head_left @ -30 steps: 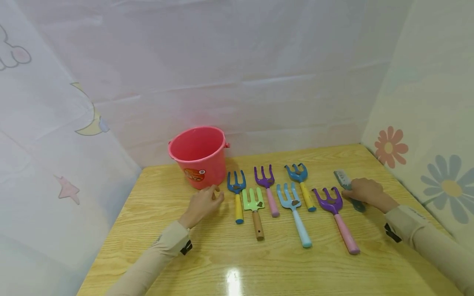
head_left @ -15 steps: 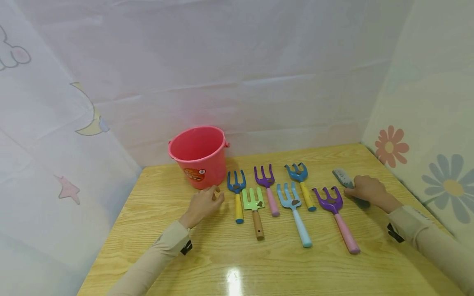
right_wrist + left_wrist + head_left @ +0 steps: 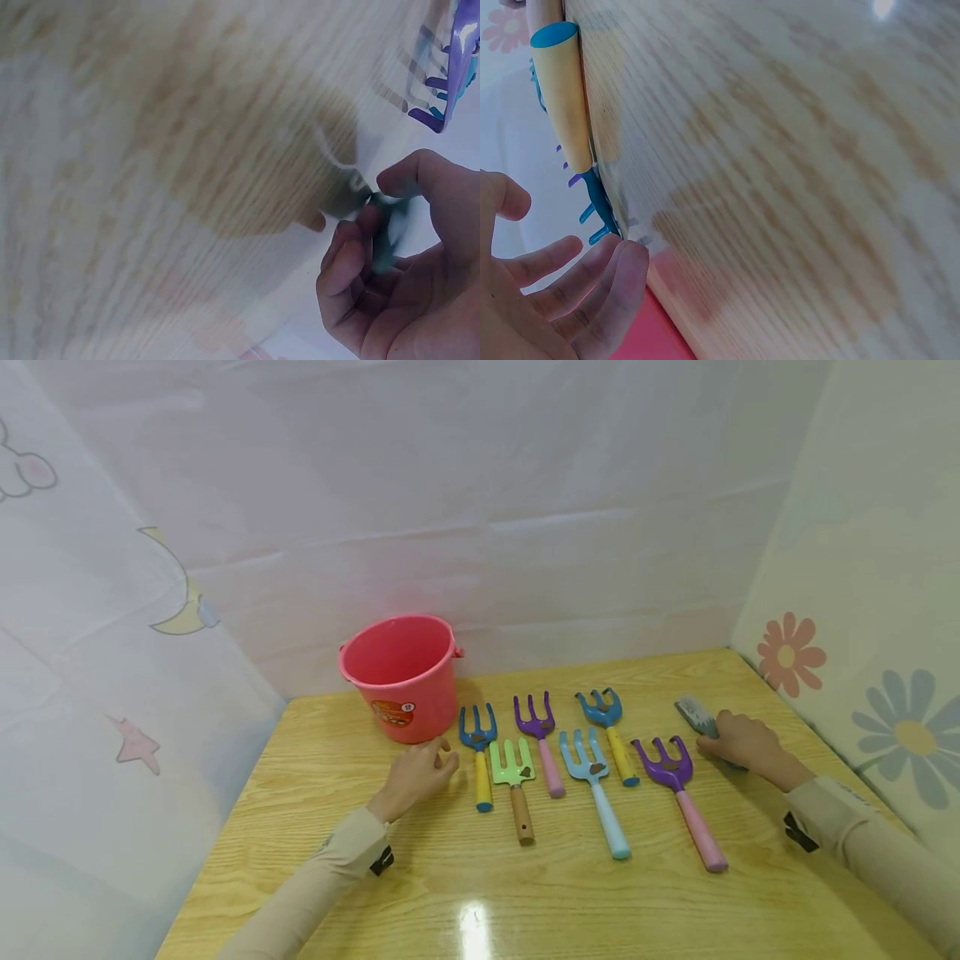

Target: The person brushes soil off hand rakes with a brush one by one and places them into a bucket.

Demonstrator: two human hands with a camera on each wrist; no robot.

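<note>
In the head view my right hand point(image 3: 752, 748) grips a dark green brush point(image 3: 697, 717) with pale bristles, at the table's right side. The right wrist view has thumb and fingers curled round the green handle point(image 3: 384, 247). My left hand point(image 3: 415, 777) holds nothing; its fingers are loosely bent in front of the pink bucket point(image 3: 420, 706). Just right of it lies a blue hand fork with a yellow handle point(image 3: 483, 781). Close to the right hand is a purple hand rake with a pink handle point(image 3: 701, 833).
Between the hands lie a green hand fork point(image 3: 513, 768), a purple one point(image 3: 536, 724), a light blue one point(image 3: 585, 764) and a blue rake point(image 3: 602, 710). White printed sheets point(image 3: 585, 552) rise behind and beside the wooden table point(image 3: 420, 902).
My right hand has shifted slightly right along the brush, and the brush has turned a little. The left hand stays nearly in place; the forks and bucket lie as before.
</note>
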